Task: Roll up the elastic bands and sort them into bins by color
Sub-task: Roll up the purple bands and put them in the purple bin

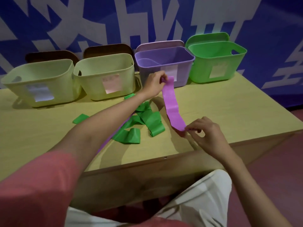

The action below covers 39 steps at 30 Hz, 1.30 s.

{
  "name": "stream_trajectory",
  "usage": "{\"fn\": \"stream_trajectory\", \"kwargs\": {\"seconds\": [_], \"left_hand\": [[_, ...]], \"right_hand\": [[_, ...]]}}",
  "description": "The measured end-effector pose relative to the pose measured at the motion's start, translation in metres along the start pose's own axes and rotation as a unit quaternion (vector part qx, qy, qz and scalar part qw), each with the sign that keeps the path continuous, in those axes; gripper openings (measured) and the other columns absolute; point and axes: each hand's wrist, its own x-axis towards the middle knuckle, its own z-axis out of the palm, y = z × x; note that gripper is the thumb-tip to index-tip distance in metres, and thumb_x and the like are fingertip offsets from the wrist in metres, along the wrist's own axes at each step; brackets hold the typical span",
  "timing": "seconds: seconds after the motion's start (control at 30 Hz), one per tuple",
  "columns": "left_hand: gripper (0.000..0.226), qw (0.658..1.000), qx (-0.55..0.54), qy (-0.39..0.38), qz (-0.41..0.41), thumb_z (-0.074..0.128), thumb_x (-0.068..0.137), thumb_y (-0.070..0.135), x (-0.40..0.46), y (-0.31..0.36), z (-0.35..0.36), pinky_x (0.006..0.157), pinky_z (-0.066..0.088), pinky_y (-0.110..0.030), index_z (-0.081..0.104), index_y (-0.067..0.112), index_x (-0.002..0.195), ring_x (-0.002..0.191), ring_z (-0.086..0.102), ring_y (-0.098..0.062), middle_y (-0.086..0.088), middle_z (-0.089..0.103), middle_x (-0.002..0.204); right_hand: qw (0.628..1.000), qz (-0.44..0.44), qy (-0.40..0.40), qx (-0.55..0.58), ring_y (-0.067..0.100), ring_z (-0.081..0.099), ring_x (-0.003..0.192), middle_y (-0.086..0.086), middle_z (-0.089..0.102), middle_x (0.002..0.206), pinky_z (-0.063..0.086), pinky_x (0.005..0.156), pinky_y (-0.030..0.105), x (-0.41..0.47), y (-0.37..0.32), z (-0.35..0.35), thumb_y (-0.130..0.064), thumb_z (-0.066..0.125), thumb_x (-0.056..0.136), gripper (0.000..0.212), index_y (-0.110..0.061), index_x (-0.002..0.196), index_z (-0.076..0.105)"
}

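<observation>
Purple elastic band (172, 105) stretched above the table (229, 112), between two hands. Left hand (155, 83) pinching the far end, raised just in front of the purple bin (164, 66). Right hand (205, 135) pinching the near end with thumb and fingers, close to the table's front edge. Band hanging with a soft bend in the middle, not rolled yet. Green elastic bands (144, 123) lying loose in a heap on the table, under the left forearm, with one small green piece (80, 118) apart to the left. Another purple strip (113, 136) partly hidden below the arm. At the back, in one row: two pale yellow bins (105, 79), the purple bin, then the green bin (218, 63). Paper label on each bin front.
</observation>
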Motion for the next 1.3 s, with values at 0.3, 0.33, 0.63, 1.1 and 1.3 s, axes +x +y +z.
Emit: {"fn": "stream_trajectory", "kwargs": {"seconds": [0.3, 0.33, 0.63, 1.1, 1.3], "left_hand": [[0.017, 0.968, 0.173, -0.111, 0.141, 0.067, 0.084, 0.016, -0.016, 0.005, 0.017, 0.09, 0.046, -0.04, 0.068, 0.011, 0.1, 0.116, 0.05, -0.027, -0.01, 0.05, 0.126], [0.016, 0.972, 0.151, -0.107, 0.143, 0.067, 0.082, 0.015, -0.028, 0.008, 0.014, 0.091, 0.045, -0.039, 0.068, 0.011, 0.098, 0.113, 0.051, -0.027, -0.011, 0.053, 0.122], [0.01, 0.985, -0.037, -0.128, 0.108, 0.07, 0.084, 0.014, -0.17, 0.038, 0.007, 0.081, 0.048, -0.031, 0.071, 0.01, 0.094, 0.089, 0.061, -0.011, 0.001, 0.069, 0.092], [0.015, 0.981, -0.009, -0.106, 0.163, 0.069, 0.085, 0.019, -0.2, 0.05, 0.024, 0.076, 0.047, -0.031, 0.068, 0.008, 0.095, 0.086, 0.057, -0.016, -0.001, 0.066, 0.091], [0.01, 0.985, 0.015, -0.069, 0.156, 0.068, 0.087, 0.016, -0.205, 0.055, 0.029, 0.07, 0.049, -0.034, 0.069, 0.006, 0.091, 0.08, 0.058, -0.019, -0.003, 0.066, 0.085]], "right_hand": [[0.998, 0.011, -0.061, 0.015, 0.02, 0.048, 0.081, -0.009, 0.064, 0.081, 0.043, 0.069, 0.032, -0.01, 0.0, 0.027, -0.014, 0.08, 0.078, 0.016, -0.02, 0.092, 0.077], [0.996, 0.021, -0.073, 0.036, 0.017, 0.051, 0.082, -0.009, 0.063, 0.083, 0.043, 0.07, 0.028, -0.013, 0.001, 0.028, -0.013, 0.078, 0.079, 0.017, -0.019, 0.095, 0.077], [0.987, 0.072, -0.016, 0.144, 0.013, 0.061, 0.101, 0.004, 0.058, 0.106, 0.053, 0.085, 0.024, -0.034, 0.013, 0.022, 0.002, 0.079, 0.075, 0.022, -0.006, 0.094, 0.071], [0.996, 0.044, -0.027, 0.069, 0.02, 0.056, 0.085, -0.001, 0.061, 0.086, 0.05, 0.067, 0.037, -0.039, 0.015, 0.019, -0.013, 0.074, 0.082, 0.013, -0.015, 0.095, 0.076], [0.992, 0.081, 0.0, 0.097, 0.016, 0.058, 0.081, -0.002, 0.059, 0.086, 0.049, 0.066, 0.032, -0.047, 0.011, 0.024, -0.014, 0.071, 0.086, 0.008, -0.013, 0.094, 0.075]]}}
